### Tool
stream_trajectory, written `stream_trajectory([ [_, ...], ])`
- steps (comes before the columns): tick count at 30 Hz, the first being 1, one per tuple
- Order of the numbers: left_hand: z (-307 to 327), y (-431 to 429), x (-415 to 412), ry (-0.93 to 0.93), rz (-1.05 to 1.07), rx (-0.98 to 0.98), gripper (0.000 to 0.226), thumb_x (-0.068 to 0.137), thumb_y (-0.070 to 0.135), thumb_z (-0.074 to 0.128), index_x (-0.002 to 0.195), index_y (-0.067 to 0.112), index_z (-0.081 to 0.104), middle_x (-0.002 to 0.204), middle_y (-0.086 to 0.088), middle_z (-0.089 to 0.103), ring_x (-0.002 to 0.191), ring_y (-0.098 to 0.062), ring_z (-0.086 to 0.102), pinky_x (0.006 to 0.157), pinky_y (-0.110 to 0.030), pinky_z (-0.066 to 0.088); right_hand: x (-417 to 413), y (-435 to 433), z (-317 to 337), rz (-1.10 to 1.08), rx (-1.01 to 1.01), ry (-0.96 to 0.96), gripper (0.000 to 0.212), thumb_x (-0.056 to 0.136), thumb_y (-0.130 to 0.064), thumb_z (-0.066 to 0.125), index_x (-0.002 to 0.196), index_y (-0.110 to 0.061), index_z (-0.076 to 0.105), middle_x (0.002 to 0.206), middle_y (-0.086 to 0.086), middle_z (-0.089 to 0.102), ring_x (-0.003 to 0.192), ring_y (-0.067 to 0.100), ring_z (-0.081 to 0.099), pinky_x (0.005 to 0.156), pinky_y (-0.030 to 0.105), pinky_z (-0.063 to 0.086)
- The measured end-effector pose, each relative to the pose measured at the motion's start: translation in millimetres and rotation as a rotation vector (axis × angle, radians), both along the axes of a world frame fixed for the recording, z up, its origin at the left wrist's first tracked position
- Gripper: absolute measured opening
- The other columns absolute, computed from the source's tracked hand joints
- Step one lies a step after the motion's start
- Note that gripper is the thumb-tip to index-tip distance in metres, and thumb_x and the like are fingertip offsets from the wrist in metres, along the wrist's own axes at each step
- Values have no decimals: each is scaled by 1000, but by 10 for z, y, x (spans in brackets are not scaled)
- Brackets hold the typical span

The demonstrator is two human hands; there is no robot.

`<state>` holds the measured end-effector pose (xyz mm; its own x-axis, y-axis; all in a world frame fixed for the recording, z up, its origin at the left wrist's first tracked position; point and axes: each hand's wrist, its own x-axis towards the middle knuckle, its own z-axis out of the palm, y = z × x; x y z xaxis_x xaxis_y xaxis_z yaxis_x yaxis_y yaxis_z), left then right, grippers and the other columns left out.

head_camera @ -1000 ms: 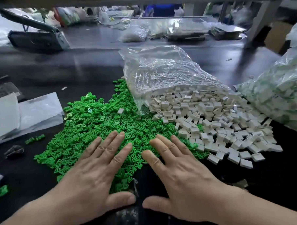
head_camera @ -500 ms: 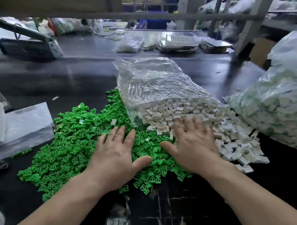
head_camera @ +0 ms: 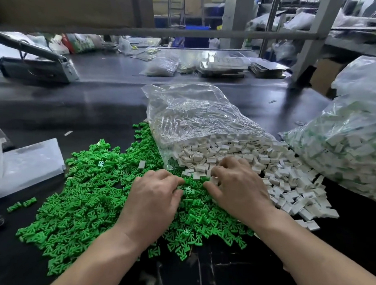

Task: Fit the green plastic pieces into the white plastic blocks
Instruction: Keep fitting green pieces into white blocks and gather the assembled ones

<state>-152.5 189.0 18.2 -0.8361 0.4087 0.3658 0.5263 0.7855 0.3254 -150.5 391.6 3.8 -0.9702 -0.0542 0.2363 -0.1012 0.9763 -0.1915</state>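
From the head view, both hands met at the seam where the two heaps touched. The left hand [head_camera: 154,197] lay knuckles-up with its fingers curled down into the green pieces [head_camera: 83,191], which spread beneath it and out to its left. The right hand [head_camera: 240,187] curled its fingers into the white blocks [head_camera: 288,181] spilling from the clear bag [head_camera: 195,112] just beyond it. The knuckles hid the fingertips, so I could not tell whether either hand had pinched a piece.

The step looked like picking one of each. It would go best by drawing out a single green piece rather than a clump. Its prongs should then face the block's open side and be pressed in straight, without twisting.

The green pieces were small, flat, forked mouldings with a slight gloss, and they looked likely to snag on each other. The blocks were matte, squarish and hard-edged. The bag was thin, crinkled film on a dark, smooth table [head_camera: 98,108].
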Motion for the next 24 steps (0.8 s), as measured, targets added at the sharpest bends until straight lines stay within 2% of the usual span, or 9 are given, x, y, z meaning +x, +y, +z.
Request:
stream_trajectory([
  [5,23,55,25,-48,25,130,14,92,19,64,104,22,70,97,10,68,93,-12,61,88,-40,50,-2,-85,-2,-8,49,-68,42,98,-60,45,120,-28,60,127,-1,57,116,19,43,104,42,41],
  [9,14,88,82,-71,28,216,23,90,13,66,112,19,69,105,7,70,99,-13,63,92,-42,51,-11,-80,44,-4,-33,-4,29,96,-51,58,110,-26,67,116,-4,57,103,12,41,91,32,45],
  [12,14,71,96,-53,40,211,24,88,14,70,110,21,72,103,8,71,96,-12,63,90,-43,52,2,-60,48,0,-100,83,18,95,-33,65,109,-23,70,105,-7,53,102,13,50,87,27,47],
  [15,33,90,124,-17,32,199,22,83,15,75,104,23,74,96,10,72,89,-8,63,83,-39,54,3,-74,20,15,-112,97,17,97,-24,62,111,-20,70,109,-4,59,104,14,50,93,31,50],
  [18,34,118,159,25,13,198,24,78,14,80,100,24,75,93,11,74,85,-2,60,78,-31,50,3,-56,19,28,-133,105,13,98,-24,62,106,-19,70,104,-5,59,100,12,49,92,28,49],
  [20,22,105,159,14,3,231,24,82,15,77,103,24,74,97,11,74,89,-5,64,82,-34,51,12,-35,45,39,-169,103,9,95,-21,67,100,-16,73,98,-4,60,93,12,52,87,23,49],
  [24,5,80,120,-61,14,323,24,87,15,71,110,21,72,102,9,72,95,-10,66,87,-43,54,21,-15,136,-4,-319,125,9,91,-7,71,97,-11,77,91,-5,65,75,4,57,70,0,39],
])
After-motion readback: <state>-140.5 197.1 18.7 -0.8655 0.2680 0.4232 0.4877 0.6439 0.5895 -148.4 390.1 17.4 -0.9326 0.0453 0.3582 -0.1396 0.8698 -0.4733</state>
